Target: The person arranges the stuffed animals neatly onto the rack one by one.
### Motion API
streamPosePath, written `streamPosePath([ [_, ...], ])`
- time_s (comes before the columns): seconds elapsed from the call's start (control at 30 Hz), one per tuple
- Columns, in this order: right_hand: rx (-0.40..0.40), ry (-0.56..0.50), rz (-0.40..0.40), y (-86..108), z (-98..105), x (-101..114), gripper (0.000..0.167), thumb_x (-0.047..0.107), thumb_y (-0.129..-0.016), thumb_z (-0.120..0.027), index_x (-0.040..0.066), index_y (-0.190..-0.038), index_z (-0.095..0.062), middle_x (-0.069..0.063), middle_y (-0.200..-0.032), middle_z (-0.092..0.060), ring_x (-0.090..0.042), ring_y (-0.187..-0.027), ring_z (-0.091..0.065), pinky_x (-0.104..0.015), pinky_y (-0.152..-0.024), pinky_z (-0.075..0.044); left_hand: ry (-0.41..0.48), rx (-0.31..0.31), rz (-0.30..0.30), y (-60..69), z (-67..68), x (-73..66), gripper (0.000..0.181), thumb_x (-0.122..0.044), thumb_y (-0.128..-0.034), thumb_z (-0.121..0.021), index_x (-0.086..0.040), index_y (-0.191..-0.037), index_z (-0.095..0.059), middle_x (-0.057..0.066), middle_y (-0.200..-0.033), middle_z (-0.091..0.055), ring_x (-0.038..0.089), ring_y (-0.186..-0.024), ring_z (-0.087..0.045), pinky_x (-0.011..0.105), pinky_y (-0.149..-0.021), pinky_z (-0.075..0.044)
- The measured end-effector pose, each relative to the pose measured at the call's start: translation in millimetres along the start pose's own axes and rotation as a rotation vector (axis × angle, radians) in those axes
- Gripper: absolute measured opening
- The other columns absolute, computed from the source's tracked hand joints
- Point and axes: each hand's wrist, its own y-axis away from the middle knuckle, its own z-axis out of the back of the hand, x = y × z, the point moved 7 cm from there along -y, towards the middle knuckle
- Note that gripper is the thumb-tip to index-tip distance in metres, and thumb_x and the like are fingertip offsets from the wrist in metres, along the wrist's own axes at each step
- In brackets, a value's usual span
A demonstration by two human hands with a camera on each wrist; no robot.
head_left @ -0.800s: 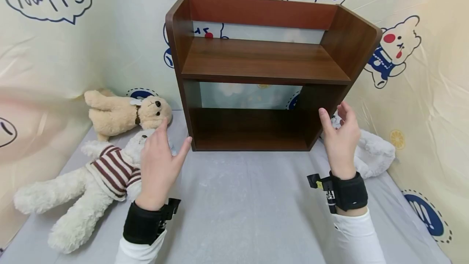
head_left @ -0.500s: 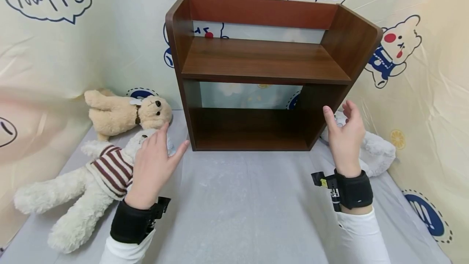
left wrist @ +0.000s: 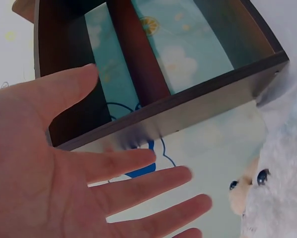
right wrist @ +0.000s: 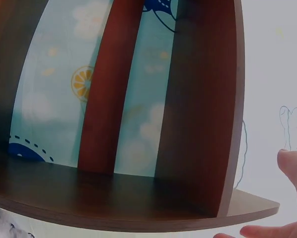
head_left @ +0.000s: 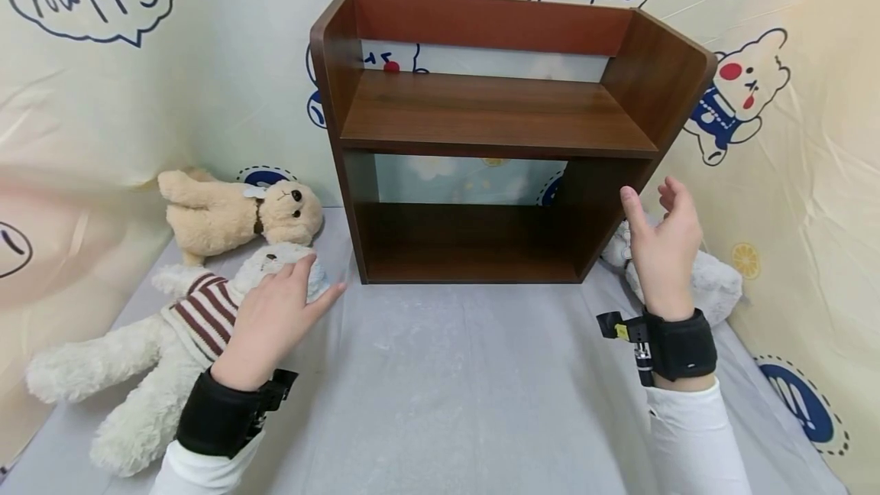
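A dark brown two-tier wooden shelf (head_left: 495,117) stands upright on the grey cloth, touched by neither hand. My left hand (head_left: 271,319), fingers spread in the left wrist view, is over a white plush toy in a striped sweater (head_left: 206,312) and hides part of it. Whether it touches the toy I cannot tell. On the other side, my right hand (head_left: 663,254) has thumb and fingers apart and holds nothing. It is just right of the shelf's side panel, in front of a pale fluffy plush toy (head_left: 715,285) that it partly covers.
A tan plush bear (head_left: 216,208) lies on its side at the back left, beside the striped toy's head. Printed curtain (head_left: 811,212) hangs behind and along both sides. Grey cloth (head_left: 454,380) spreads in front of the shelf.
Both hands have moved outward from the shelf. The left went left and toward me, over the striped toy; the right went right and slightly up. The shelf and toys have stayed put.
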Motion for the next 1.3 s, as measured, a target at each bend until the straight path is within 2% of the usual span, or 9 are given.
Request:
streamPosePath([
  [0.37, 0.035, 0.026, -0.023, -17.2, 7.7, 4.0, 0.069, 0.049, -0.088, -0.05, 0.003, -0.138, -0.034, -0.016, -0.136, -0.043, -0.03, -0.123, -0.04, -0.044, -0.101, -0.032, -0.051, 0.127, 0.009, 4.7, -0.6, 11.3, 0.068, -0.048, -0.0885, -0.05, 0.009, -0.124, -0.045, 0.032, -0.109, -0.056, 0.048, -0.09, -0.055, 0.053, -0.064, -0.045],
  [0.63, 0.061, 0.054, -0.059, -27.6, 12.5, 1.5, 0.071, 0.051, -0.088, -0.048, 0.005, -0.14, -0.031, -0.014, -0.137, -0.042, -0.028, -0.125, -0.039, -0.043, -0.101, -0.033, -0.08, 0.152, 0.004, 8.7, -1.1, 19.3, 0.067, -0.045, -0.0871, -0.054, 0.011, -0.123, -0.046, 0.032, -0.104, -0.058, 0.046, -0.086, -0.057, 0.052, -0.062, -0.045],
  [0.83, 0.073, 0.065, -0.087, -33.5, 13.5, -3.5, 0.071, 0.052, -0.088, -0.046, 0.006, -0.14, -0.03, -0.014, -0.138, -0.041, -0.026, -0.126, -0.038, -0.042, -0.102, -0.032, -0.1, 0.214, 0.014, 9.0, -4.0, 28.8, 0.069, -0.048, -0.0876, -0.052, 0.012, -0.122, -0.046, 0.033, -0.105, -0.057, 0.047, -0.088, -0.056, 0.052, -0.058, -0.045],
  [1.17, 0.121, 0.054, -0.109, -48.7, 9.0, -10.0, 0.072, 0.055, -0.088, -0.043, 0.007, -0.141, -0.03, -0.013, -0.14, -0.039, -0.025, -0.128, -0.036, -0.042, -0.102, -0.033, -0.1, 0.218, -0.003, 8.6, -2.1, 37.3, 0.065, -0.044, -0.0875, -0.053, 0.012, -0.119, -0.048, 0.034, -0.102, -0.057, 0.047, -0.087, -0.056, 0.052, -0.057, -0.044],
  [1.3, 0.147, 0.031, -0.13, -54.5, 6.4, -11.7, 0.072, 0.055, -0.088, -0.043, 0.009, -0.141, -0.029, -0.012, -0.142, -0.036, -0.025, -0.129, -0.035, -0.041, -0.101, -0.034, -0.084, 0.238, -0.007, 7.7, -1.9, 41.0, 0.066, -0.044, -0.0879, -0.053, 0.014, -0.119, -0.047, 0.034, -0.103, -0.057, 0.048, -0.089, -0.056, 0.052, -0.06, -0.044],
])
